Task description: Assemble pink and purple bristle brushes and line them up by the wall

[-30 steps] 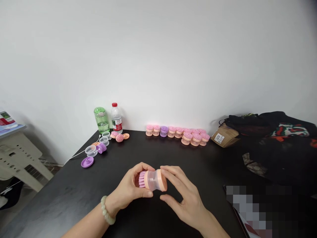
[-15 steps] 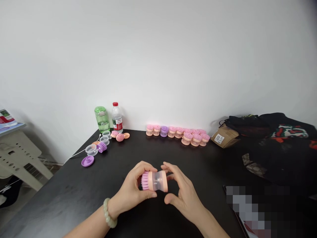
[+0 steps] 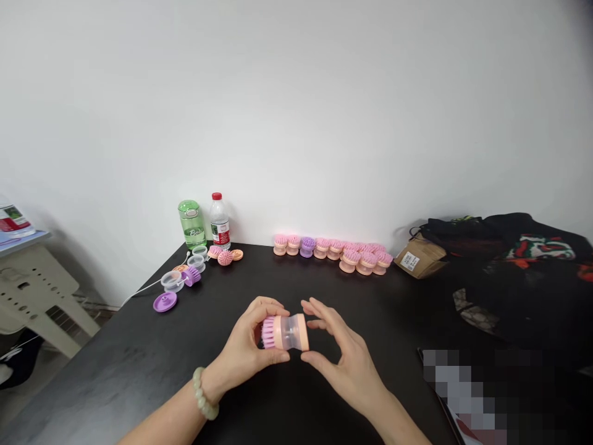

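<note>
Lying toward the left of the black table (image 3: 139, 364), a round purple lid (image 3: 165, 301) sits just beside clear plastic cups (image 3: 172, 281), with a green bottle (image 3: 191, 224) and a red-capped water bottle (image 3: 220, 222) behind them by the wall. Nearer you, your left hand (image 3: 245, 346), a beaded bracelet (image 3: 201, 392) on its wrist, closes around the bristle end of a dish brush (image 3: 285, 332). The brush, with pink bristles, a clear middle and a peach end, lies sideways between your hands. Your right hand (image 3: 345, 352) is half open, its fingers and thumb curved just beside the peach end, apparently not touching it. Farther right, a row of pink and purple brush heads (image 3: 333, 252) lines the wall, followed by a cardboard packet (image 3: 419, 259) and a black bag (image 3: 509, 247).
</note>
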`<action>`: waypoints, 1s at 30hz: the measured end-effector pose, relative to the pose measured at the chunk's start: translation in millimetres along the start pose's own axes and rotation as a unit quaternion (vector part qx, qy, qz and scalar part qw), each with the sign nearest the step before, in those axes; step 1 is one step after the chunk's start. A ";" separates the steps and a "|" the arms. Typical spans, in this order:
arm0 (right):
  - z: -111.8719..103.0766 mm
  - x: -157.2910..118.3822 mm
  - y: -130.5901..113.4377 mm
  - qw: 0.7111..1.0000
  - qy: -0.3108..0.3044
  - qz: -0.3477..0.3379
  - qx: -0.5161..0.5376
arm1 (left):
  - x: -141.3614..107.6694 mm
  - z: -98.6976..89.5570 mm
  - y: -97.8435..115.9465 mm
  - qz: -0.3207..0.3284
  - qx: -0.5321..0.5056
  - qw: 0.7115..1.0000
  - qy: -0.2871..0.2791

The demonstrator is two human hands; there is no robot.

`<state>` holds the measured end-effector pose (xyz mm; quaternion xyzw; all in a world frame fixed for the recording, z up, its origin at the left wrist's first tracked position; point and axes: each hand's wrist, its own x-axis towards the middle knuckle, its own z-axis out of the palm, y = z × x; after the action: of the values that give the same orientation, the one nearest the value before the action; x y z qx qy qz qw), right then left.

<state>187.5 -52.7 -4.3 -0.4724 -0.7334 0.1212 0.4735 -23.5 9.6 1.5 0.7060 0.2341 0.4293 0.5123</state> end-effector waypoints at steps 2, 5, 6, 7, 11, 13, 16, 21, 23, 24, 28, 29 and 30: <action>1.0 -0.1 -1.2 1.000 -0.013 -0.013 -0.002 | 0.1 0.0 -1.1 -0.001 0.005 1.000 0.000; 1.9 0.1 -1.1 1.000 -0.019 -0.018 0.005 | -0.9 -0.1 -1.6 0.003 0.028 1.000 0.001; 2.0 0.3 -0.8 1.000 -0.022 -0.013 0.011 | -1.5 -0.1 -1.2 0.006 0.042 0.999 0.000; 2.1 0.5 -0.6 0.999 -0.027 -0.006 0.018 | -2.2 0.0 -0.4 0.009 0.061 0.998 -0.001; 3.6 2.0 -0.9 0.995 -0.053 0.052 0.059 | -4.5 0.6 3.6 0.028 0.148 0.989 -0.006; 4.9 3.0 -1.5 0.990 -0.065 0.095 0.083 | -5.2 1.5 3.9 0.055 0.187 0.981 -0.011; 6.3 4.8 -3.0 0.977 -0.082 0.154 0.119 | -6.2 3.1 1.4 0.100 0.232 0.967 -0.020; 5.6 8.4 -9.8 0.962 -0.097 0.202 0.158 | -8.0 5.3 -3.3 0.120 0.255 0.959 -0.024; 5.3 10.3 -12.5 0.958 -0.100 0.207 0.169 | -8.3 5.4 -4.2 0.121 0.258 0.958 -0.025; 5.3 11.1 -13.3 0.956 -0.102 0.210 0.176 | -8.4 5.3 -4.6 0.122 0.260 0.958 -0.027; 8.0 12.7 -11.1 0.945 -0.099 0.233 0.209 | -7.9 4.0 -6.4 0.122 0.270 0.955 -0.031; 9.2 12.7 -9.4 0.942 -0.097 0.239 0.213 | -7.5 3.7 -6.8 0.118 0.277 0.953 -0.030; 10.6 12.6 -7.2 0.940 -0.096 0.247 0.214 | -7.0 3.5 -7.2 0.112 0.285 0.952 -0.028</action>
<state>173.4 -43.4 2.0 -0.5121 -0.5924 0.4330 0.4465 -23.4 5.0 -8.1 0.8561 0.2511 0.3794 0.2450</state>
